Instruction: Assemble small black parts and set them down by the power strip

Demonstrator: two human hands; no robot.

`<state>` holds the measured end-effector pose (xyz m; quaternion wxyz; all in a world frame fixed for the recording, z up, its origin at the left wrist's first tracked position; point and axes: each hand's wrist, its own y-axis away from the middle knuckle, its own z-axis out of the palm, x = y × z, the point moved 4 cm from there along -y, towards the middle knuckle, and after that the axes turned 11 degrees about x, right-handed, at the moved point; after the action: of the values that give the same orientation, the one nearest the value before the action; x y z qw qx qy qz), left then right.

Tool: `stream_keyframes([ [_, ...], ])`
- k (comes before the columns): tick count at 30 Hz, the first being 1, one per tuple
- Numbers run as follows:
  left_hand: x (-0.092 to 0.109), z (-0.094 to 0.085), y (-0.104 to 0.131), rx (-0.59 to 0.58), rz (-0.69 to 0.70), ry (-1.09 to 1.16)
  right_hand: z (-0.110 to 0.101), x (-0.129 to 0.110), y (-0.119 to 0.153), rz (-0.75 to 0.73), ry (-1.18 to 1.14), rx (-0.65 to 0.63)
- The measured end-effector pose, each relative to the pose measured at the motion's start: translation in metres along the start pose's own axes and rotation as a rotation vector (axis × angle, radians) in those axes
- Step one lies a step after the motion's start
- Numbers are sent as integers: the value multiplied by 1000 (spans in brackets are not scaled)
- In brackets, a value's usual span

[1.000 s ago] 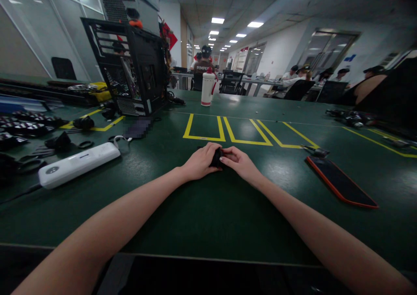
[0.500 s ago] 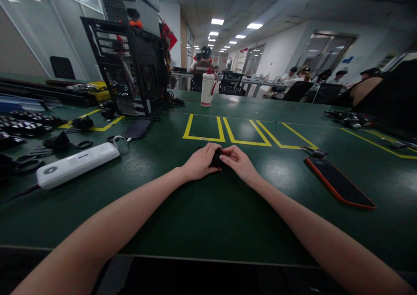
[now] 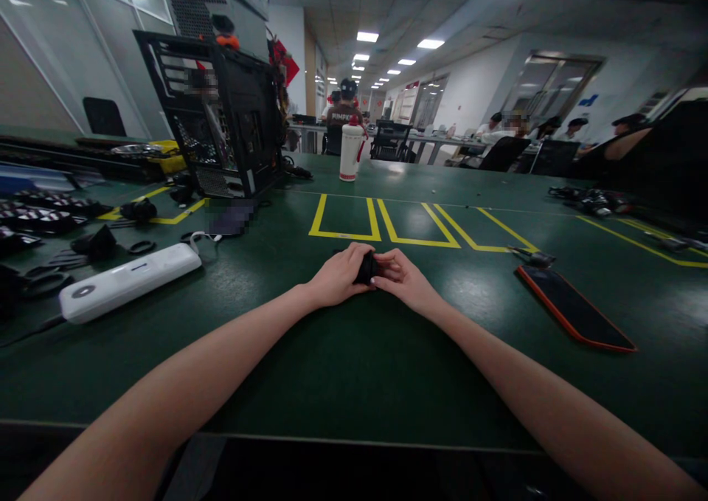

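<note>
I find the green table (image 3: 354, 383) spanning the view, with the black case (image 3: 257, 117) standing at far left. The white strip (image 3: 133, 281) lies on the near left and the orange-edged slab (image 3: 575, 305) on the right; both are well apart from the work. The left hand (image 3: 340, 274) is curled round the black part (image 3: 366, 268), clasping it low over the table at centre, near side of the yellow tape (image 3: 332, 235). The right hand (image 3: 406, 278) is half curled, thumb and fingertips at the part's right side; whether they pinch it I cannot tell. The part's detail is too dark and covered to identify. In my judgement, good handling calls for a firm left grip, light right fingertip pressure square to the part, and the working edge turned into sight.
</note>
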<state>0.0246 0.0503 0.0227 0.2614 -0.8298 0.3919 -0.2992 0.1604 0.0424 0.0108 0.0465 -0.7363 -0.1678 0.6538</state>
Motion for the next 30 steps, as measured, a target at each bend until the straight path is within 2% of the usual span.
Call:
stream_keyframes([
  [6,-1,0,0,2,-13,10,-2,2,-9,-23,6,109],
  [9,0,-1,0,-1,-15,10,-3,4,-11,26,5,135],
  [13,0,-2,0,-12,-18,2,-2,5,-8,74,54,69],
  [17,0,-2,0,-22,-19,2,-2,0,-2,-28,62,2],
  [20,0,-2,1,-21,-20,-1,-1,-2,1,-43,65,-8],
  [25,0,-2,0,-16,-8,2,0,-2,-5,-13,15,58],
  [30,-1,-2,0,-17,-7,0,-2,8,-11,30,12,122],
])
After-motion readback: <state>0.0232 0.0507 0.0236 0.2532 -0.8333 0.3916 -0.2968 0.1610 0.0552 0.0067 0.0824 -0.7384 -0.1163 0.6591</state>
